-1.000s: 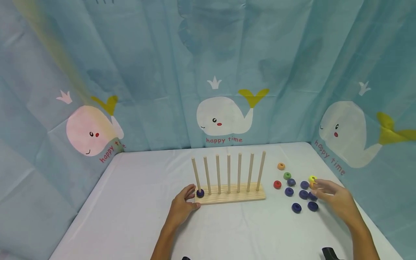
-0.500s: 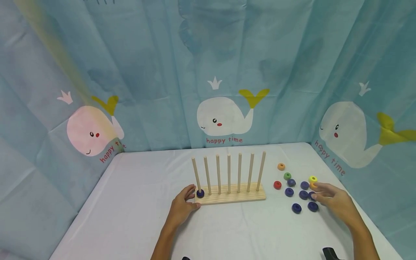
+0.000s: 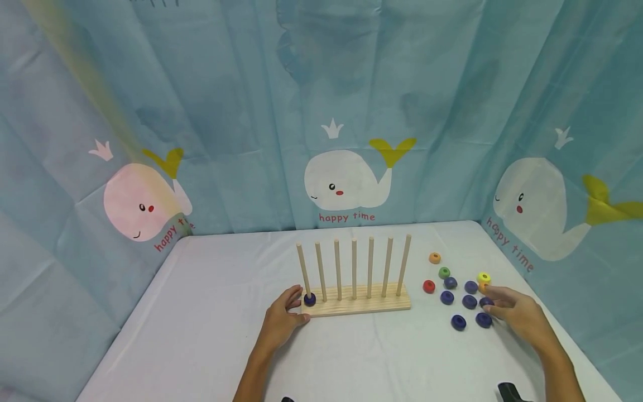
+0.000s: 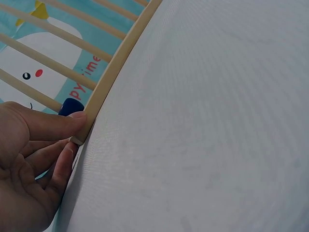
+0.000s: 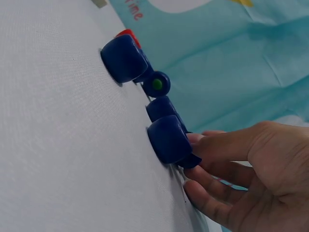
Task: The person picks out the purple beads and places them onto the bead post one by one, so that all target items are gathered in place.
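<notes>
A wooden peg stand with several upright pegs rests on the white table. One dark blue bead sits at the foot of its leftmost peg. My left hand grips the left end of the base, thumb at the front, fingers round the end. At the right, my right hand pinches a dark blue bead between thumb and fingers. In the right wrist view another blue bead stands in front and partly hides the pinched one.
Several more dark blue beads lie near the right hand, among them a front bead. A red bead, a green bead, an orange bead and a yellow bead lie around them. A whale-printed curtain hangs behind the table.
My right hand has lowered slightly and its fingers have closed on a dark blue bead, which has shifted a little to the right. My left hand and the peg stand have stayed still.
</notes>
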Demonstrator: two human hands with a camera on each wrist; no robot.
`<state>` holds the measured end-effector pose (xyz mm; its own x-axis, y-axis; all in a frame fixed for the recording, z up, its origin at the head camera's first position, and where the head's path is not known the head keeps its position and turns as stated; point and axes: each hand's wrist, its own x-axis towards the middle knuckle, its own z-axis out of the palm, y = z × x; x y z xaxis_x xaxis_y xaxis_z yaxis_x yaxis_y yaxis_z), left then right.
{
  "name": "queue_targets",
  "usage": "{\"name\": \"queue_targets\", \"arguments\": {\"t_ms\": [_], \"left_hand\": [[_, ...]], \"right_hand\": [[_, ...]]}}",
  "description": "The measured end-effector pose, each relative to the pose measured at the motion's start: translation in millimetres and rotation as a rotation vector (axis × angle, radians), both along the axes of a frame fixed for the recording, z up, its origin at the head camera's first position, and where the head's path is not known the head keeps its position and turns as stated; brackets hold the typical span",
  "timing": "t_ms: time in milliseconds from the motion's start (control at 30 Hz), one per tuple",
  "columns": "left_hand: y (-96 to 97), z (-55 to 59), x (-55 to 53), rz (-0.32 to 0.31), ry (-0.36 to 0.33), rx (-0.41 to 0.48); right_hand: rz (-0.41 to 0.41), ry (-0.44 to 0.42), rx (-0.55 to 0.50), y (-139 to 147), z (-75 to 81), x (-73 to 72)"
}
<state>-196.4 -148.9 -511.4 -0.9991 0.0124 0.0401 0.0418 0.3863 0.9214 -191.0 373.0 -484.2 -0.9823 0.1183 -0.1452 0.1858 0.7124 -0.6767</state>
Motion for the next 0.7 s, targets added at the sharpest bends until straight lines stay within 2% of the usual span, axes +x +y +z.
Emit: {"name": "queue_targets", "arguments": {"t_ms": [133, 467, 700], "left_hand": [[-0.3, -0.9, -0.2, 0.000, 0.004, -0.010], [-0.1, -1.0, 0.4, 0.006, 0.004, -0.021], [0.2, 0.0, 0.8, 0.008, 0.002, -0.014]], "right_hand": [[0.026, 0.016, -0.002, 1.0, -1.8, 0.9], [0.008, -0.065, -0.007, 3.0, 2.3, -0.6], [0.002, -0.045, 0.020, 1.6, 1.7, -0.5]]}}
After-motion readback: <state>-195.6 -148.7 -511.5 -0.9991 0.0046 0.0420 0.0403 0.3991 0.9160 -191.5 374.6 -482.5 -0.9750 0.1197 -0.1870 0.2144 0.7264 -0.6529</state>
